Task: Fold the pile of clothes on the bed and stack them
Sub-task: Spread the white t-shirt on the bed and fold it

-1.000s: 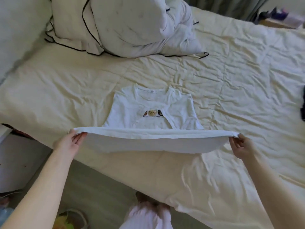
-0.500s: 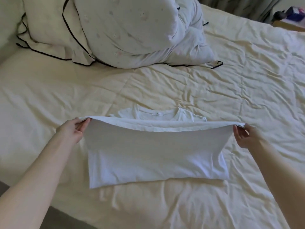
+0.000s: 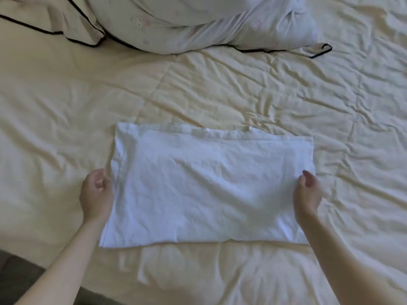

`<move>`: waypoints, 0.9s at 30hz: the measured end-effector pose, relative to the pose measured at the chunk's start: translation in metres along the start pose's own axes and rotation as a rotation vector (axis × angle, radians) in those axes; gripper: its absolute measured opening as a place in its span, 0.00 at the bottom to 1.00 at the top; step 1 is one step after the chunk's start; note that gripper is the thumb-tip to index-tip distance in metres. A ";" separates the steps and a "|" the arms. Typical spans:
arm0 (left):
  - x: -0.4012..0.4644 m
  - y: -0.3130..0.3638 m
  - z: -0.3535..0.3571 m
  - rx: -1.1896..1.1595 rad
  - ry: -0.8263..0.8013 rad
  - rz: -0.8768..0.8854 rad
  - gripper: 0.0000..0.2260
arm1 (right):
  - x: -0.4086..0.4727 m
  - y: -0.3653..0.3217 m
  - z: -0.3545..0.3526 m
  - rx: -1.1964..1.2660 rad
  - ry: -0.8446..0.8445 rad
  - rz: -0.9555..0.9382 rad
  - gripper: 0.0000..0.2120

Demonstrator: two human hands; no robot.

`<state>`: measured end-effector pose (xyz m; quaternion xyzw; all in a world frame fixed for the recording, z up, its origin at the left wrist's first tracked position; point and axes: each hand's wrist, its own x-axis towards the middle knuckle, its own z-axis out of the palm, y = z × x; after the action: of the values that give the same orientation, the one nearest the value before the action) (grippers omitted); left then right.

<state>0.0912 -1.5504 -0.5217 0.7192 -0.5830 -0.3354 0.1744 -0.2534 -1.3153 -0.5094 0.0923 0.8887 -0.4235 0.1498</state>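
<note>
One white garment [image 3: 204, 186], folded in half, lies flat in the centre of the frame on the cream bed [image 3: 286, 95]. Collar edge and a small label show along its upper border; the fold runs along the lower border. No other clothes of the pile in view.

Left hand [image 3: 97, 192] sits at the garment's left edge, middle left of frame, fingers loosely curled, touching or just beside the cloth; its grip holds nothing that can be made out. Right hand [image 3: 307, 190] at the right edge, middle right of frame, fingers likewise loosely curled, nothing pinched as far as can be seen.

Pillows [image 3: 198, 20] with dark piping lie across the top of the frame, well apart from the garment.

Handling, as judged: thin knit cloth, light, limp, no stiffness. It will sag and slide layer on layer if lifted by one point. Best taken at both layers together, pinched at the corners of a short side, and carried across to the opposite side. The soft, wrinkled bedding gives little support for smoothing; press flat with open palms after each fold.
</note>
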 end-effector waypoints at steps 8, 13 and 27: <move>-0.076 -0.066 -0.015 0.172 -0.133 -0.054 0.17 | -0.072 0.108 -0.043 -0.686 -0.263 -0.623 0.20; -0.088 -0.074 -0.019 0.066 -0.106 -0.194 0.19 | -0.053 0.119 -0.067 -0.538 -0.065 -0.205 0.19; -0.084 -0.071 -0.009 -0.560 0.142 -0.642 0.13 | -0.002 0.105 -0.090 0.038 0.158 0.440 0.13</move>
<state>0.1405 -1.4534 -0.5370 0.8103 -0.2025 -0.4677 0.2893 -0.2380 -1.1796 -0.5313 0.3196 0.8480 -0.3885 0.1668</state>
